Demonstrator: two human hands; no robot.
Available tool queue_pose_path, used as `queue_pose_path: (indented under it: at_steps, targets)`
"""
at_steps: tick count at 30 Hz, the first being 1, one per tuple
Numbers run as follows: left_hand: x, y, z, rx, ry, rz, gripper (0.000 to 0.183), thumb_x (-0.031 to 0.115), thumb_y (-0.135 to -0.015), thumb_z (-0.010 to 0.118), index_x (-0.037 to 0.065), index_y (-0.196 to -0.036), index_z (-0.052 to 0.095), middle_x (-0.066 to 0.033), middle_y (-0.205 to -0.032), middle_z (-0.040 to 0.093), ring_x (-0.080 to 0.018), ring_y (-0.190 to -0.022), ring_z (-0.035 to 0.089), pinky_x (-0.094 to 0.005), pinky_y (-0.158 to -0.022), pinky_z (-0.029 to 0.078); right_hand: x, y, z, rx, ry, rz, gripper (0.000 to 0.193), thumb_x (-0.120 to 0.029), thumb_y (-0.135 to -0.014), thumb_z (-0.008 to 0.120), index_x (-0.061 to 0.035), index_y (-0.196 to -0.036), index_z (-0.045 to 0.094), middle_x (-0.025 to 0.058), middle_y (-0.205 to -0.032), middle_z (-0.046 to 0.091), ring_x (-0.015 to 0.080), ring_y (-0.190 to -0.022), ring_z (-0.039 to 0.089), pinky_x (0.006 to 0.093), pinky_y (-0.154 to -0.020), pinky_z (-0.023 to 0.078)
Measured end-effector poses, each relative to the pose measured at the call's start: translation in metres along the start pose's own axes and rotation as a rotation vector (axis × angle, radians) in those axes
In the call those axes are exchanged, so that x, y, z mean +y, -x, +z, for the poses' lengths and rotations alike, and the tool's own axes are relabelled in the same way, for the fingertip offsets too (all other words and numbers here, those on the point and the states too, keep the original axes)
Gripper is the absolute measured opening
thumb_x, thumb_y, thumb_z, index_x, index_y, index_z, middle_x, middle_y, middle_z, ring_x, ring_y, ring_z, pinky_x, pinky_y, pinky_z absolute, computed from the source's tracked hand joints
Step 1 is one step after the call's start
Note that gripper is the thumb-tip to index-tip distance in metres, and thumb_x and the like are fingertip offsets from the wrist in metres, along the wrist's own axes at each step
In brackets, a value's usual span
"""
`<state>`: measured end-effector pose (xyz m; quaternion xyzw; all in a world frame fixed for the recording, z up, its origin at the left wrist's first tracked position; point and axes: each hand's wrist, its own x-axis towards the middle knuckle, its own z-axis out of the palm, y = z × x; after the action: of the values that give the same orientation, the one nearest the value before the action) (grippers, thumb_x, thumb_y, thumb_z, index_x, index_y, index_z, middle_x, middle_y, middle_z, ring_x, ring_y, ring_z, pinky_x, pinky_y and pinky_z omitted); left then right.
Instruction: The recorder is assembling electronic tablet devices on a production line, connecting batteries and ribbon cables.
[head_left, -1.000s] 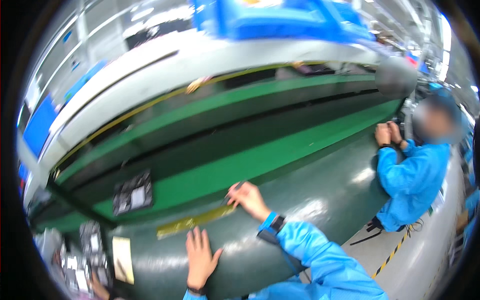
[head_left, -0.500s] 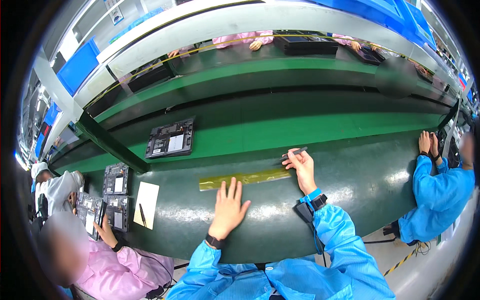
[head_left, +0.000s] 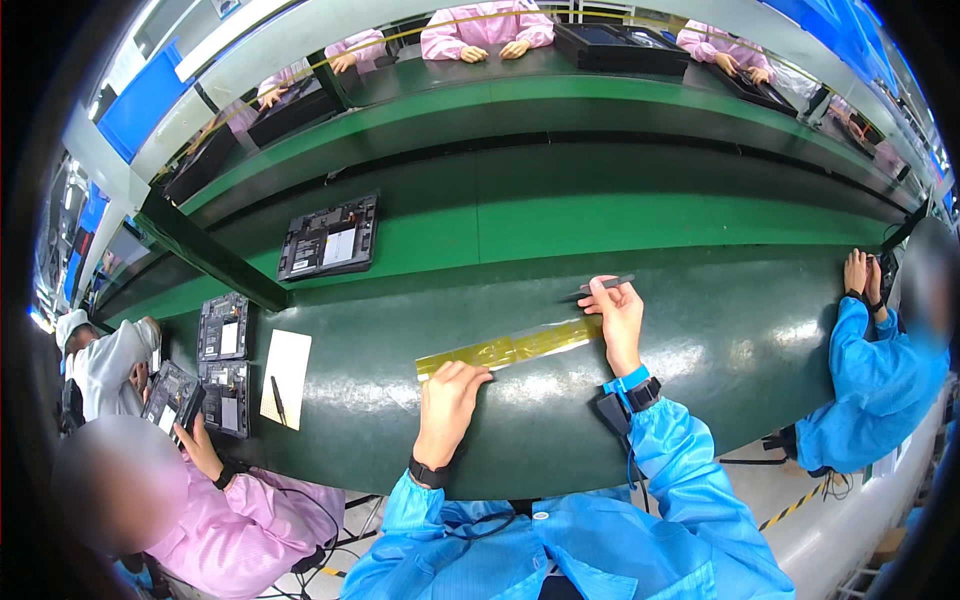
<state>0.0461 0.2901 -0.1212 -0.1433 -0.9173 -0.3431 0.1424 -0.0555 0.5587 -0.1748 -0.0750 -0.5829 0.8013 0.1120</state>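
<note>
A long, narrow yellow see-through film strip (head_left: 510, 350) with a pale lower edge lies slightly slanted on the dark green bench. My left hand (head_left: 450, 408) is closed, its fingers curled and gathered at the lower left edge of the strip; the exact grip of the fingertips is partly hidden. Between the fingers of my right hand (head_left: 617, 325) is a pair of slim black tweezers (head_left: 618, 284), held crosswise with the tip pointing left. This hand rests beside the strip's right end. Each wrist wears a black band, and the right one has a blue strap too.
An opened dark electronic device (head_left: 328, 238) lies on the green ledge beyond the bench. More opened devices (head_left: 223, 330) sit at left, by a pale sheet (head_left: 287, 375) with a black pen (head_left: 278, 400). A dark post (head_left: 210, 250) rises there. Co-workers flank me and sit opposite.
My left hand has gone from fingers spread flat on the strip to fingers curled at its lower edge. The strip has tilted, its right end higher. The tweezers remain in my right hand.
</note>
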Motion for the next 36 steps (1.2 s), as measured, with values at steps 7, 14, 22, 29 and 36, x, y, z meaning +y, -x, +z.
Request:
queue_pose_path:
  at_steps: [7, 14, 22, 29, 36]
  targets:
    - [0.007, 0.002, 0.009, -0.194, -0.155, 0.171, 0.039, -0.004, -0.087, 0.063, 0.003, -0.125, 0.066, -0.0161, -0.130, 0.064, -0.0357, -0.119, 0.059, -0.0409, -0.101, 0.050, 0.009, -0.004, -0.001, 0.023, 0.081, -0.046, 0.021, -0.014, -0.098, 0.072, 0.0016, -0.109, 0.064, 0.0100, -0.092, 0.073, 0.0171, -0.074, 0.072, 0.0260, -0.062, 0.053]
    - [0.007, 0.017, 0.037, -0.372, -0.399, 0.127, 0.064, 0.040, -0.098, 0.062, 0.017, -0.155, 0.044, -0.0264, -0.162, 0.028, -0.0511, -0.148, 0.026, -0.0599, -0.120, 0.026, -0.001, 0.001, 0.001, 0.018, 0.075, -0.043, 0.019, -0.012, -0.097, 0.072, 0.0010, -0.109, 0.064, 0.0102, -0.094, 0.073, 0.0167, -0.079, 0.073, 0.0261, -0.066, 0.055]
    - [0.011, 0.011, 0.049, -0.353, -0.428, 0.100, 0.069, 0.044, -0.096, 0.064, 0.012, -0.154, 0.044, -0.0210, -0.161, 0.033, -0.0512, -0.147, 0.027, -0.0628, -0.119, 0.026, 0.027, 0.048, 0.042, -0.133, 0.076, 0.106, 0.019, -0.008, -0.093, 0.076, 0.0023, -0.103, 0.064, 0.0117, -0.091, 0.074, 0.0167, -0.081, 0.075, 0.0273, -0.071, 0.060]
    - [0.012, 0.010, 0.055, -0.302, -0.414, 0.050, 0.072, 0.047, -0.094, 0.065, 0.011, -0.154, 0.045, -0.0209, -0.157, 0.038, -0.0520, -0.145, 0.029, -0.0639, -0.118, 0.026, 0.029, 0.049, 0.051, -0.074, 0.250, 0.032, 0.018, -0.008, -0.093, 0.076, 0.0042, -0.098, 0.064, 0.0111, -0.087, 0.074, 0.0157, -0.078, 0.075, 0.0260, -0.069, 0.059]
    - [0.013, 0.008, 0.054, -0.301, -0.401, 0.049, 0.073, 0.048, -0.093, 0.066, 0.011, -0.153, 0.046, -0.0207, -0.156, 0.039, -0.0519, -0.145, 0.029, -0.0648, -0.118, 0.025, 0.032, 0.051, 0.055, -0.072, 0.250, 0.013, 0.017, -0.007, -0.092, 0.076, 0.0044, -0.097, 0.064, 0.0109, -0.086, 0.075, 0.0156, -0.079, 0.075, 0.0269, -0.069, 0.060]
